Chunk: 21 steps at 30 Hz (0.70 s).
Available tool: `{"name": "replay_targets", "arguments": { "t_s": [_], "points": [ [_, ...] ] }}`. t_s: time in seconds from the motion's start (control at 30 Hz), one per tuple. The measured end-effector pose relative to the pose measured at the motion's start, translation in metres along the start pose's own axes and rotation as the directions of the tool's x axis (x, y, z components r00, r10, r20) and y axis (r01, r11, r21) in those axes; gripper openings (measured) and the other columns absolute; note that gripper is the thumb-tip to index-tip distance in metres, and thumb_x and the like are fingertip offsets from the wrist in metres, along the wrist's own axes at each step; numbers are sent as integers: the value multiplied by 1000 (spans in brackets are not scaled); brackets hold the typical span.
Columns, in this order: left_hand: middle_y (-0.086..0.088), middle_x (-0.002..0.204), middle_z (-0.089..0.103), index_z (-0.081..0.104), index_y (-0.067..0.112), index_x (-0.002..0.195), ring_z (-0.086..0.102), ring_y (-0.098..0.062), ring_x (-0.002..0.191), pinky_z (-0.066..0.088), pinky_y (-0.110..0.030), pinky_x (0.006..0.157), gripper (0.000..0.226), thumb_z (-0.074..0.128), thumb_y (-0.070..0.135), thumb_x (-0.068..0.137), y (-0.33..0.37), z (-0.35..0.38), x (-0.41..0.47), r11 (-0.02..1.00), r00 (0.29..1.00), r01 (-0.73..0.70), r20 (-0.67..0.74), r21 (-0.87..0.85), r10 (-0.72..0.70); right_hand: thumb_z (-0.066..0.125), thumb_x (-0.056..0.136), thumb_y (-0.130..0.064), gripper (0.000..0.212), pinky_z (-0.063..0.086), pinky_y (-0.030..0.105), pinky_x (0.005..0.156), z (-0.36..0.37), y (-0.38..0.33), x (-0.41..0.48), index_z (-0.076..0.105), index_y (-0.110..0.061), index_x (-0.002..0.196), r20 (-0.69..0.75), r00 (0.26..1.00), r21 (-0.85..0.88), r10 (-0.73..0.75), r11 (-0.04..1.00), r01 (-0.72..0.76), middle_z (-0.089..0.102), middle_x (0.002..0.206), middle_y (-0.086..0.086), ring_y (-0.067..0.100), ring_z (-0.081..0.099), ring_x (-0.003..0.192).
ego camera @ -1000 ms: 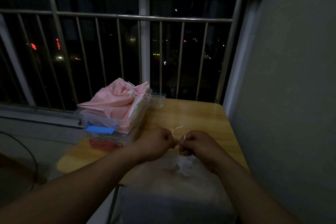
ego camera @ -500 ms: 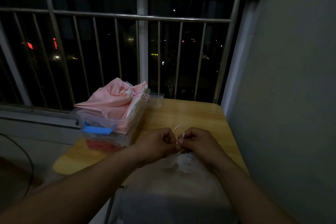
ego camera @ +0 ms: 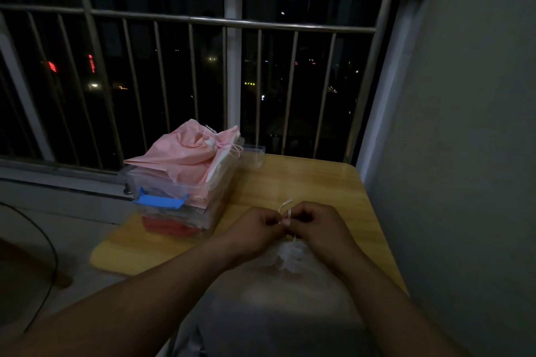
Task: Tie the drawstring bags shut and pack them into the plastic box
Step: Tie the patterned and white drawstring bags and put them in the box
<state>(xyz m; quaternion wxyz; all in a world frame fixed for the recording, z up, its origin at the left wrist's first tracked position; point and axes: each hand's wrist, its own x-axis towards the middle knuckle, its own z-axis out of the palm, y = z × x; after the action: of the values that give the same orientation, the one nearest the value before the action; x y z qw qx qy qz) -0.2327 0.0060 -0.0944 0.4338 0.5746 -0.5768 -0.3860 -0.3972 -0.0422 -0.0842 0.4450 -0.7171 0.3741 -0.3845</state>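
Observation:
A pale translucent drawstring bag [ego camera: 290,275] lies on the near part of the wooden table [ego camera: 319,182], its neck gathered. My left hand [ego camera: 255,232] and my right hand [ego camera: 316,226] meet just above that neck, each pinching the thin white drawstring [ego camera: 285,207], whose loop sticks up between them. To the left stands the clear plastic box [ego camera: 179,200] with a blue latch. Tied pink bags [ego camera: 188,151] are heaped over its rim, and red and grey ones show through its wall.
A small clear plastic cup or lid [ego camera: 255,155] sits behind the box. A metal railing [ego camera: 232,23] runs along the table's far side before a dark window. A grey wall [ego camera: 464,153] closes the right side. A black cable [ego camera: 49,255] lies on the floor at left.
My hands stay together at the bag's neck, shifting slightly as they work the string. The loop above them has changed shape a little. The view has tilted slightly.

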Motion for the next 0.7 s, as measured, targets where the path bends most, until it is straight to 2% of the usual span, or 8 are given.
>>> {"name": "replay_targets", "arguments": {
  "t_s": [0.1, 0.2, 0.27, 0.4, 0.43, 0.53, 0.6, 0.7],
  "points": [
    [-9, 86, 70, 74, 1, 95, 64, -16, 81, 50, -29, 72, 15, 70, 16, 96, -1, -6, 2, 993, 994, 51, 106, -102, -40, 79, 86, -5, 4, 53, 19, 69, -1, 1, 1, 78, -9, 87, 10, 1000, -7, -4, 1000, 4, 77, 84, 6, 8, 70, 75],
    [-4, 85, 69, 69, 7, 95, 65, -12, 80, 53, -22, 71, 3, 68, 9, 96, 0, -14, 0, 983, 973, 91, 225, -156, -55, 78, 88, -5, 5, 55, 23, 71, -3, 0, 1, 78, -10, 87, 24, 1000, 34, 15, 999, -16, 77, 83, 5, 11, 70, 75],
    [1, 78, 66, 65, 12, 87, 61, -9, 72, 51, -21, 65, 11, 68, 12, 97, -1, -19, -1, 977, 966, 115, 248, -180, -68, 77, 88, -4, 7, 54, 24, 68, -5, -1, 1, 78, -11, 85, 44, 998, 109, 53, 992, -58, 75, 77, 3, 12, 67, 71],
    [-4, 74, 52, 67, 24, 80, 43, -16, 64, 33, -32, 61, 23, 79, 43, 85, -11, -29, 2, 975, 960, 134, 268, -179, -83, 76, 89, -4, 13, 49, 26, 63, -7, -3, -1, 77, -14, 80, 81, 992, 192, 100, 975, -114, 69, 70, -2, 11, 59, 63],
    [-5, 76, 53, 68, 24, 81, 43, -16, 65, 32, -32, 62, 23, 79, 44, 83, -12, -31, 1, 971, 958, 145, 272, -191, -89, 75, 89, -3, 11, 48, 27, 63, -6, -3, -1, 77, -12, 82, 85, 990, 213, 110, 969, -126, 69, 70, -1, 11, 59, 63],
    [-7, 82, 61, 67, 17, 89, 53, -16, 71, 44, -31, 67, 12, 72, 27, 93, -14, -32, 1, 958, 968, 150, 236, -246, -91, 75, 90, -4, 3, 48, 28, 63, -7, -3, -1, 76, -5, 88, 73, 989, 214, 127, 967, -140, 68, 70, 2, 14, 59, 64],
    [-8, 78, 56, 61, 13, 91, 49, -15, 67, 42, -29, 63, 13, 65, 21, 100, -16, -31, 2, 953, 979, 139, 185, -270, -91, 74, 91, -5, 3, 50, 29, 64, -10, -4, -1, 75, -3, 90, 55, 991, 211, 125, 968, -134, 67, 70, 10, 17, 60, 66],
    [-4, 72, 52, 55, 15, 87, 46, -13, 62, 40, -28, 59, 18, 57, 20, 104, -12, -26, 3, 933, 985, 161, 106, -321, -134, 73, 94, -13, 7, 53, 32, 73, -13, -5, -2, 76, -7, 91, 63, 992, 151, 109, 982, -118, 72, 84, 21, 19, 65, 74]
  ]
}}
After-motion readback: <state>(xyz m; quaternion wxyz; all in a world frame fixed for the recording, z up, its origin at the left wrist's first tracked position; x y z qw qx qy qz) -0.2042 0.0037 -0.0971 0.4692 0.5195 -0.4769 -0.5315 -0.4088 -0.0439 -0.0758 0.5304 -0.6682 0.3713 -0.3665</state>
